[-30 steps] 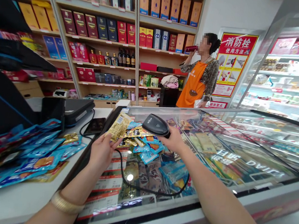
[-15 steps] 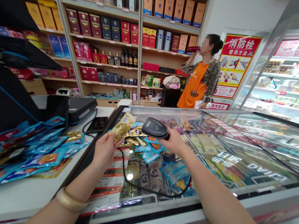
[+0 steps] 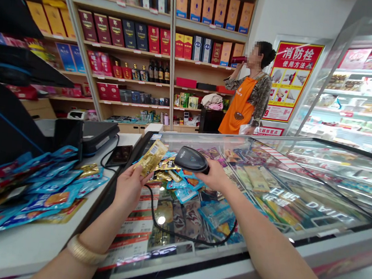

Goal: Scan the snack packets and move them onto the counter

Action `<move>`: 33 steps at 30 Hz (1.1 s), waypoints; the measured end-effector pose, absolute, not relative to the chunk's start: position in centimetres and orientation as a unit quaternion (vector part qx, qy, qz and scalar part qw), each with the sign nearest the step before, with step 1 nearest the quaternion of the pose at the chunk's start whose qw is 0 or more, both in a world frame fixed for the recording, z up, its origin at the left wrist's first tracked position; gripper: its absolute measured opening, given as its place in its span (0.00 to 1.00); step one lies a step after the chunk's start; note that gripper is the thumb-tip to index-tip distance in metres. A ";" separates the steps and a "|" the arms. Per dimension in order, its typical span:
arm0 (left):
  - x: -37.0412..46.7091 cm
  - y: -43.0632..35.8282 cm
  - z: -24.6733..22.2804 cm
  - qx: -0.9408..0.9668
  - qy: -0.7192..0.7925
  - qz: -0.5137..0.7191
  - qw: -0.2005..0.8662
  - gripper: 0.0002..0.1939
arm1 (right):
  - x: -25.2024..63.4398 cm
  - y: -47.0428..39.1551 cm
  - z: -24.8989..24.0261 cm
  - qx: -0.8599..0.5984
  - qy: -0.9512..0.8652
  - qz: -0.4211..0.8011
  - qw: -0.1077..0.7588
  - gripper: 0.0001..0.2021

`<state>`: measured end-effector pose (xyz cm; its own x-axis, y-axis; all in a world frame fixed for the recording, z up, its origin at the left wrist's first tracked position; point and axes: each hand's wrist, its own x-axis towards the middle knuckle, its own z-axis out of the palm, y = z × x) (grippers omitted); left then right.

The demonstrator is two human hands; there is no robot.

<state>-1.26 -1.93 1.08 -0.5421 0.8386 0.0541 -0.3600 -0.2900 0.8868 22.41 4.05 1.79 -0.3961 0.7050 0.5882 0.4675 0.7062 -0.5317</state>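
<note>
Left hand (image 3: 130,184) pinched gold packet (image 3: 151,159) at near end — long axis slanted far-right. Right hand (image 3: 216,175) held scanner (image 3: 190,159) just right, apart — nose leftward.

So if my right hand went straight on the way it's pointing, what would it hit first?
The scanner in your right hand would probably meet the gold packet in your left hand first, though depth is unclear.

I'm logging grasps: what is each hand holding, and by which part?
The left hand pinches a gold foil packet by its nearer end; the right hand grips a black handheld barcode scanner by its rear end.
</note>
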 end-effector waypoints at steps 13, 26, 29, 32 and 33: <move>-0.1 -0.4 2.9 0.238 0.523 0.678 0.458 0.06 | 25.3 6.6 0.9 -0.508 -0.687 0.017 0.519 0.11; 0.5 0.5 1.8 0.442 0.581 0.608 0.313 0.16 | 25.5 6.6 0.5 -0.505 -0.685 -0.027 0.524 0.11; -2.4 -1.3 1.7 0.493 0.602 0.595 0.203 0.18 | 25.4 6.6 0.5 -0.509 -0.687 -0.026 0.518 0.13; -7.0 -3.6 2.8 0.518 0.624 0.579 0.078 0.16 | 25.4 6.6 0.5 -0.513 -0.689 -0.024 0.511 0.13; -8.7 -4.5 3.4 0.525 0.632 0.570 0.027 0.15 | 25.4 6.6 0.5 -0.513 -0.691 -0.023 0.509 0.13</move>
